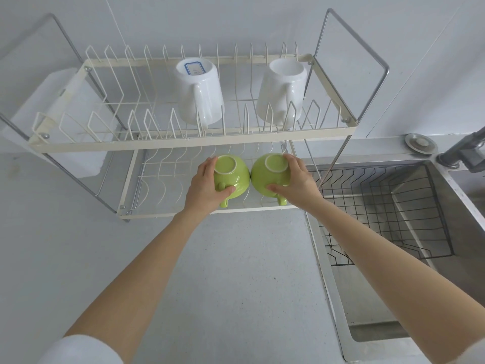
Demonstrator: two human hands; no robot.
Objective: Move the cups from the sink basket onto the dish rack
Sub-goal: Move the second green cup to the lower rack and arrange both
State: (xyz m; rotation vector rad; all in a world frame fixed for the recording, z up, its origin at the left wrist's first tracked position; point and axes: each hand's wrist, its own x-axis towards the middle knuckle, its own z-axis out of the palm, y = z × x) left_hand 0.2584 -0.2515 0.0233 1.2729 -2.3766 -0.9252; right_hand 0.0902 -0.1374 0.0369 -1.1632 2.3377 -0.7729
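Left hand fingers wrap left green cup; right hand fingers wrap right green cup. Both cups upside down, touching, on the dish rack lower tier. Palms hide part of the handles; can't tell rim contact with the wires. Two white mugs inverted on the upper tier. Sink basket right, past the table.

A pale speckled surface fills the lower middle of the frame; a two-tier wire dish rack stands on it, above centre.
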